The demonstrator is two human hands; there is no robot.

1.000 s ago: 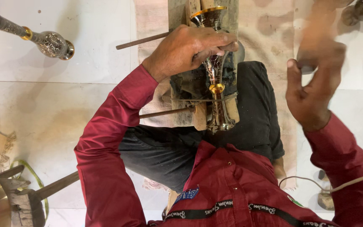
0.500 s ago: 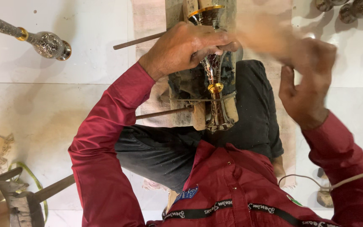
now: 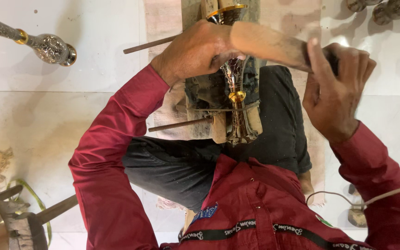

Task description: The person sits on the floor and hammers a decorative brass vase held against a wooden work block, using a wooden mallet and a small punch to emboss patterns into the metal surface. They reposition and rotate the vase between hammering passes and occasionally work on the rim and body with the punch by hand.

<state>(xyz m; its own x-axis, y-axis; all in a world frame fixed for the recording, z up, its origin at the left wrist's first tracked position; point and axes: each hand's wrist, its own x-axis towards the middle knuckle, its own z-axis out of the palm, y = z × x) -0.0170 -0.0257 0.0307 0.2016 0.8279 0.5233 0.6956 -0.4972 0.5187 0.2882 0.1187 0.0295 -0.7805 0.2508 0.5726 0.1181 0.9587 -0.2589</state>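
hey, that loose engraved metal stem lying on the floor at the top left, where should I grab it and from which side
Probably take the engraved metal stem by its narrow shaft just beside the gold ring, closing from above. It lies flat on the pale tiled floor with bare tile around it, and the shaft looks slimmer than the bulbous end, so fingers should wrap it there.

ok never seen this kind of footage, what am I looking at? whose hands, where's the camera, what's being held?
One camera, worn on the person's head, looks straight down at their own lap and hands. They sit on a pale tiled floor in a red shirt. The left hand presses on an engraved metal stem with gold bands, clamped in a wooden jig across their legs. The right hand grips a wooden mallet, blurred. Similar ornate metal pieces lie on the floor at upper left.
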